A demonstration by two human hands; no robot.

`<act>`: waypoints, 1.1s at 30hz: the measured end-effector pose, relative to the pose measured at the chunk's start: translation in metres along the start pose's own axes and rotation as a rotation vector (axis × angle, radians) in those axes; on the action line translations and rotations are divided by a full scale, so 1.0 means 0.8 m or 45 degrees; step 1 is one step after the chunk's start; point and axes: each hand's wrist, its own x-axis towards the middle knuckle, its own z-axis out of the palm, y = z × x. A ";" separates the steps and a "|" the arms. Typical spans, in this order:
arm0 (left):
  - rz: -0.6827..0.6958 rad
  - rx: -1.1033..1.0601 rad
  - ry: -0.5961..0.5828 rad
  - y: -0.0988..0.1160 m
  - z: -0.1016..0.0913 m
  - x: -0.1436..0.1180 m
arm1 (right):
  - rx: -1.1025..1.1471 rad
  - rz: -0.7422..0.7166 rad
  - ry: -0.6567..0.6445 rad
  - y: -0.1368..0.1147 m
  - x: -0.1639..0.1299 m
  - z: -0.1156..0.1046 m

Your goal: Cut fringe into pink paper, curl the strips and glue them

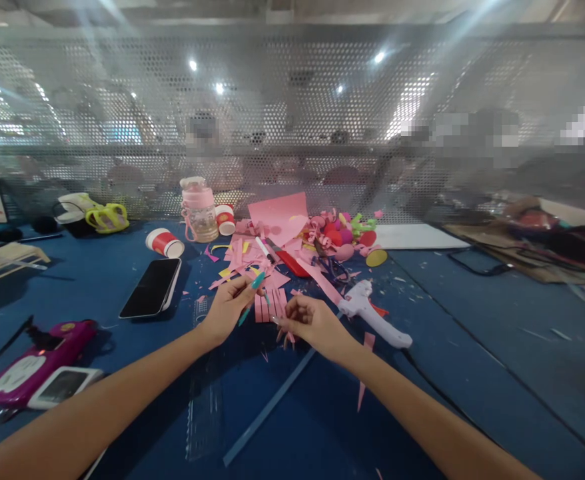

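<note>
My left hand (230,307) is closed around a slim teal tool (258,280); its kind is unclear because the fingers cover most of it. Close beside it, my right hand (310,323) pinches thumb and fingers together. What those fingertips hold is too small to make out. Between and just beyond both hands lies a slit pink foam or paper piece (267,308). Behind that spreads a heap of pink scraps (237,257), with a white marker (264,249) and a red cutter knife (292,263) on top. A white glue gun (375,313) rests right of my right hand.
At left are a black-screened phone (151,288), a purple device (37,363) and a tipped paper cup (164,243). A pink-lidded bottle (200,210) stands behind. A clear ruler (204,407) and a long strip (270,407) lie in front. Colourful foam pieces (342,233) sit back right.
</note>
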 end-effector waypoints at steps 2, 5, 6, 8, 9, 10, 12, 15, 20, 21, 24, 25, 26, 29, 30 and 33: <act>-0.003 0.011 0.014 0.001 0.001 -0.001 | 0.010 -0.008 -0.025 -0.001 -0.001 0.001; -0.009 -0.008 0.018 0.001 0.001 -0.001 | 0.016 -0.019 -0.033 0.000 -0.001 0.001; -0.011 -0.016 0.014 0.001 0.002 -0.001 | 0.017 -0.019 -0.027 0.000 -0.001 0.001; -0.011 -0.023 0.007 0.000 0.002 -0.001 | 0.019 -0.015 -0.025 0.000 -0.001 0.002; -0.009 -0.022 0.009 0.000 0.002 -0.001 | 0.022 -0.015 -0.026 0.000 -0.001 0.002; -0.008 -0.016 0.010 0.000 0.002 -0.001 | 0.026 -0.015 -0.030 -0.001 -0.001 0.002; -0.003 0.004 0.016 -0.001 0.002 -0.002 | 0.032 -0.020 -0.041 -0.001 -0.001 0.002; 0.006 0.045 0.025 -0.001 0.003 -0.002 | 0.028 -0.032 -0.052 -0.003 -0.002 0.002; 0.022 0.092 0.040 -0.002 0.005 -0.003 | 0.035 -0.035 -0.056 -0.005 -0.003 0.003; 0.025 0.099 0.038 -0.002 0.005 -0.003 | 0.039 -0.036 -0.057 -0.005 -0.004 0.003; 0.034 0.119 0.033 -0.002 0.005 -0.003 | 0.052 -0.037 -0.060 -0.006 -0.004 0.004; 0.036 0.126 0.034 -0.002 0.005 -0.003 | 0.056 -0.035 -0.062 -0.006 -0.004 0.004; 0.037 0.133 0.037 -0.002 0.005 -0.003 | 0.054 -0.033 -0.062 -0.006 -0.004 0.004; 0.044 0.158 0.050 -0.001 0.005 -0.003 | 0.037 -0.029 -0.061 -0.005 -0.003 0.003; 0.048 0.168 0.054 -0.001 0.005 -0.003 | 0.035 -0.032 -0.062 -0.005 -0.003 0.003; 0.061 0.193 0.060 -0.001 0.005 -0.003 | 0.047 -0.040 -0.065 -0.004 -0.002 0.003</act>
